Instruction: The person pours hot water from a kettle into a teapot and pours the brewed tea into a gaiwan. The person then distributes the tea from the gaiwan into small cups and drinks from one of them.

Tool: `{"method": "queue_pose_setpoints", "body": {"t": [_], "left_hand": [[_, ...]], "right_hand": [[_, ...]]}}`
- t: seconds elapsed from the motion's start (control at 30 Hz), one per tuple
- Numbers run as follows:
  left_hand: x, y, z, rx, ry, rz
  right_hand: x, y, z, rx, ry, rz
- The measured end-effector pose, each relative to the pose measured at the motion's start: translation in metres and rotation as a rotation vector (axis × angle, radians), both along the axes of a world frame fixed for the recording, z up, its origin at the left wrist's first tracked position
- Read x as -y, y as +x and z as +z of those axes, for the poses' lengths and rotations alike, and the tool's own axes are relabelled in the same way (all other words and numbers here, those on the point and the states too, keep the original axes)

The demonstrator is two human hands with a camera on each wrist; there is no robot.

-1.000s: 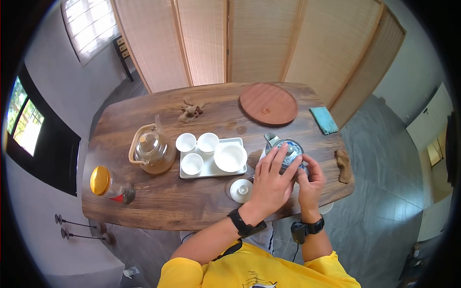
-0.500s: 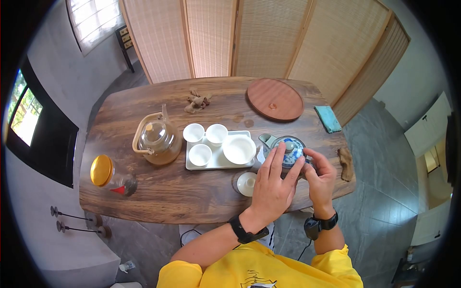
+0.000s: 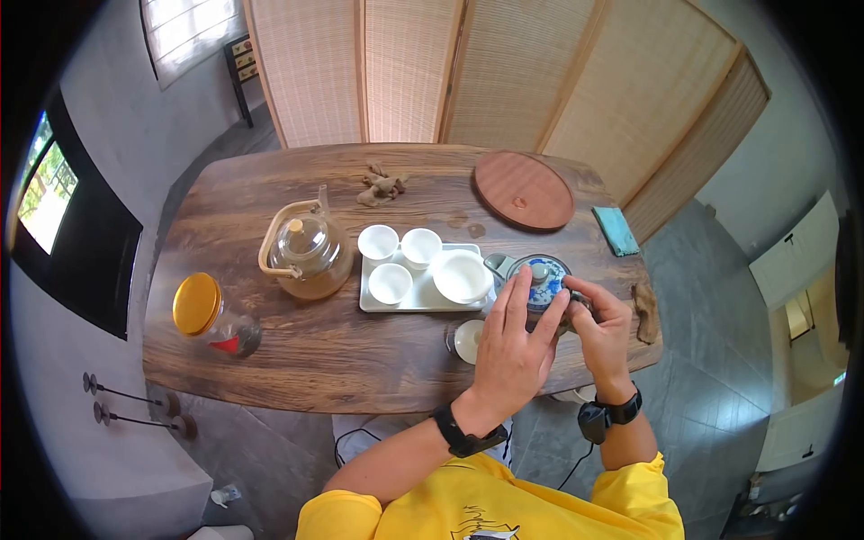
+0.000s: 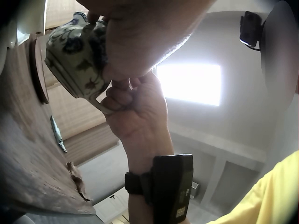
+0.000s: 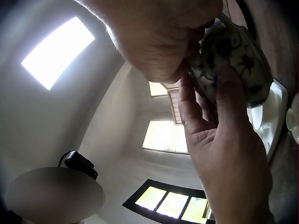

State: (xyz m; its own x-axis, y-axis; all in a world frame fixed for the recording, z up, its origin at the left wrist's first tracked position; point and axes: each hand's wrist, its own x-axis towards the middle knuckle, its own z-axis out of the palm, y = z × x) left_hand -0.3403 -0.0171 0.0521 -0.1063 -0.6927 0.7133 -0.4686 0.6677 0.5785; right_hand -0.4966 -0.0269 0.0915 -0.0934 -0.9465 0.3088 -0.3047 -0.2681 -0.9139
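A blue-and-white teapot (image 3: 547, 292) with a grey-knobbed lid is held up off the table, its spout towards the white bowl (image 3: 461, 275). My right hand (image 3: 603, 331) has its fingers curled round the handle, which shows from below in the left wrist view beside the patterned teapot body (image 4: 74, 60). My left hand (image 3: 511, 355) lies along the near side with straight fingers, fingertips at the lid's edge; in the right wrist view this hand (image 5: 224, 144) rests against the teapot. The bowl shares a white tray (image 3: 409, 300) with several white cups (image 3: 390, 283).
A glass kettle (image 3: 310, 256) of amber liquid and a yellow-lidded jar (image 3: 202, 310) stand left. A white lid (image 3: 468, 342) is half hidden by my left hand. Behind are a round brown tray (image 3: 522, 184), a teal cloth (image 3: 616, 231) and driftwood (image 3: 382, 187).
Both hands and the teapot have moved left relative to the table, bringing the spout up to the bowl's edge. My view has turned slightly, and the left hand covers more of the white lid.
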Motion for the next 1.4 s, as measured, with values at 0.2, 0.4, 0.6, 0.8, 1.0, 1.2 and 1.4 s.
{"method": "queue_pose_setpoints", "body": {"t": [0.2, 0.4, 0.6, 0.8, 1.0, 1.2, 1.4], "left_hand": [[-0.001, 0.007, 0.002, -0.012, 0.006, 0.011], [-0.001, 0.011, 0.002, -0.035, 0.025, 0.005], [-0.001, 0.012, 0.004, -0.056, 0.049, 0.001], [-0.001, 0.014, 0.003, -0.066, 0.067, -0.004], [-0.001, 0.015, 0.006, -0.074, 0.075, -0.007], [0.001, 0.014, 0.003, -0.103, 0.08, -0.029], [0.002, 0.014, 0.004, -0.112, 0.083, -0.039]], "right_hand": [[0.003, 0.008, 0.006, -0.02, -0.004, 0.026], [0.005, 0.012, 0.014, -0.076, -0.002, 0.036], [0.007, 0.018, 0.022, -0.086, 0.009, 0.06], [0.01, 0.019, 0.025, -0.134, 0.024, 0.059], [0.012, 0.02, 0.032, -0.15, 0.057, 0.075], [0.014, 0.022, 0.036, -0.191, 0.026, 0.089], [0.016, 0.023, 0.041, -0.229, 0.031, 0.071]]}}
